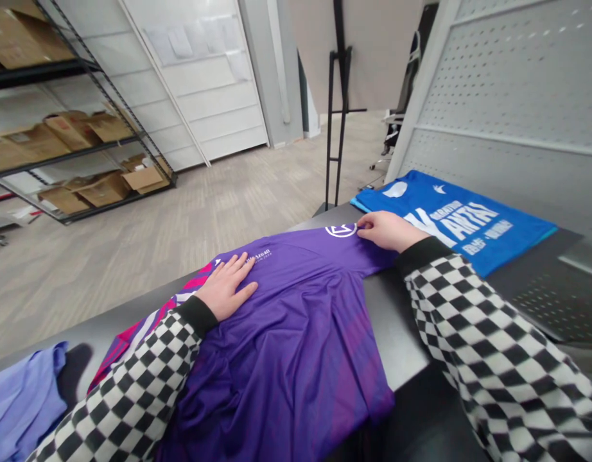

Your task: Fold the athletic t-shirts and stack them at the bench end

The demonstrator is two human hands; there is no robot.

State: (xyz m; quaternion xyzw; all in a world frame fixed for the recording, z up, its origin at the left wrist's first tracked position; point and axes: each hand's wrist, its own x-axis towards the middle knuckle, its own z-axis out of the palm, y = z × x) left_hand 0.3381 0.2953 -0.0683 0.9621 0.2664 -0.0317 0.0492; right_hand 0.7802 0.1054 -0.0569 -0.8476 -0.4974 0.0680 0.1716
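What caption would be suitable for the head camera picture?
Left hand flat on a purple jersey, right hand pinching its sleeve, a blue printed shirt lying nearby.

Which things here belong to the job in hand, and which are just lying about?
In use:
purple shirt
left hand, flat on it
right hand, fingertips at its sleeve
table beneath

Lying about:
blue printed shirt
lavender cloth
cardboard boxes on the shelves
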